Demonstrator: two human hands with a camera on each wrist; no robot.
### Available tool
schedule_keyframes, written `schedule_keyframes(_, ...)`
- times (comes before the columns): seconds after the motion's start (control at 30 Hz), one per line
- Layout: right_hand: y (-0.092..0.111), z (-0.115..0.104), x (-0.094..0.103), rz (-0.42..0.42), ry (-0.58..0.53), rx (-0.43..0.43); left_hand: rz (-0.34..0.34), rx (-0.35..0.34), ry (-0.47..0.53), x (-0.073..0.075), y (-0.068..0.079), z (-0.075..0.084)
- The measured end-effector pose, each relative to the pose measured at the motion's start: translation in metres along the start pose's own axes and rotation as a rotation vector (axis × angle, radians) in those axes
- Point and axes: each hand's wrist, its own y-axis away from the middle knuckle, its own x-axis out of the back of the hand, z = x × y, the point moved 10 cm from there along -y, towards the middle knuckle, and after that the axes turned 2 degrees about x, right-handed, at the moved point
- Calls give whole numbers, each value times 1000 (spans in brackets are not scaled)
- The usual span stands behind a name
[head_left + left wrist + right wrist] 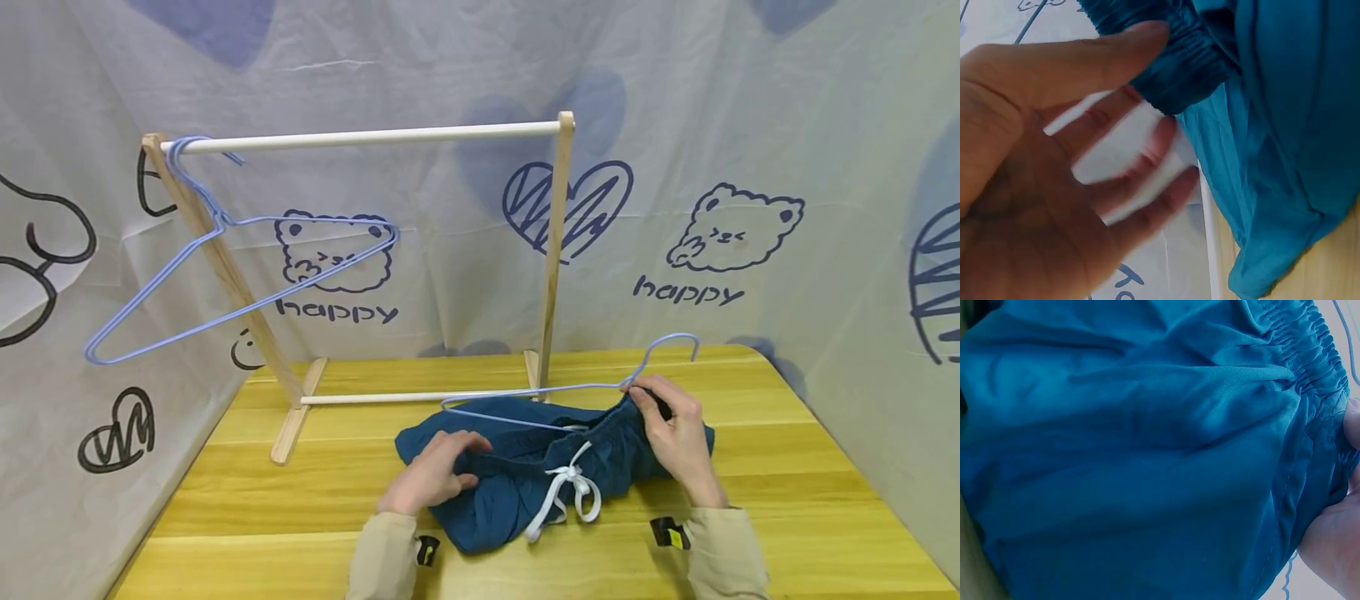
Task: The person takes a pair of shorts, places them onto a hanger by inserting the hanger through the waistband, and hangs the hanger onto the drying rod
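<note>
Blue drawstring shorts point(517, 492), with a gathered elastic waistband and a white bow point(573, 479), lie bunched on the wooden table. My right hand point(675, 429) pinches the right part of the waistband, right at the neck of a light-blue wire hanger point(540, 388). The hanger's hook points up and right; its left end sticks out over the shorts, while its right end is hidden in the waistband. At the waistband's left side is my left hand point(435, 471), thumb over the gathered edge point(1179, 75) and fingers spread loosely, not closed on the cloth.
Behind the shorts stands a rack with wooden posts point(555, 250) and a white top rail point(375, 136). Light-blue hangers point(202, 333) hang together at the rail's left end. A printed cloth backdrop point(712, 108) surrounds the wooden table point(810, 500).
</note>
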Motion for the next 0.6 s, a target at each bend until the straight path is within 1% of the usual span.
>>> schedule_keyframes(0.13, 1, -2, 1, 23, -3, 19, -46, 46, 19, -5, 0, -8)
schedule_keyframes(0.2, 1, -2, 1, 25, -6, 22, -58, 58, 34, -6, 1, -12)
schedule_keyframes(0.27, 1, -2, 1, 24, -9, 28, -24, 41, 28, -2, 0, -12)
schedule_keyframes(0.33, 1, -1, 1, 25, -12, 32, 48, 18, 9, 8, 0, -11)
schedule_keyframes(0.4, 1, -1, 2, 27, -19, 38, 156, 0, -17, 21, 2, -10)
schedule_keyframes(0.53, 1, -2, 2, 34, -24, 52, 427, -27, -44, 55, 11, -5)
schedule_keyframes(0.6, 1, -2, 2, 37, -24, 56, 564, -66, -48, 70, 17, 1)
